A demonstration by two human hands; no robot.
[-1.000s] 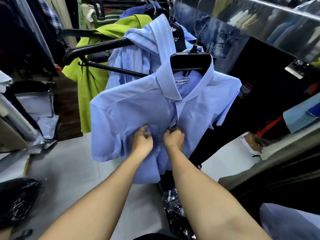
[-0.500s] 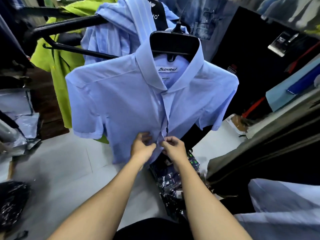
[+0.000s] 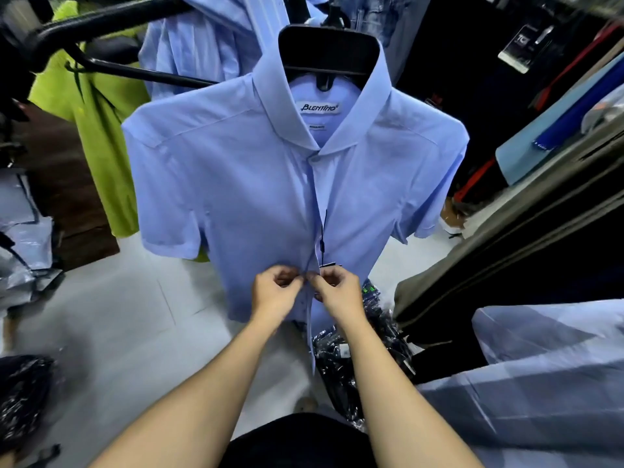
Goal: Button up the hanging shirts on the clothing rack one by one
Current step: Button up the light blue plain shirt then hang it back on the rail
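Hands, two: left hand (image 3: 275, 295) and right hand (image 3: 339, 292) each pinch one blue shirt (image 3: 236, 184) placket.

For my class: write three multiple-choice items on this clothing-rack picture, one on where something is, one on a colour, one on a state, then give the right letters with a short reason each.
1. Where do both hands work on the blue shirt?
A. at the collar
B. low on the front placket
C. on a sleeve

2. What colour is the garment hanging behind, to the left?
A. lime green
B. red
C. white

3. How is the shirt front near the hem?
A. buttoned shut
B. parted
C. zipped

Answers: 1 B, the left hand and right hand pinch the placket well below the collar. 2 A, the green garment shows it. 3 B, the edges gape below the hands.
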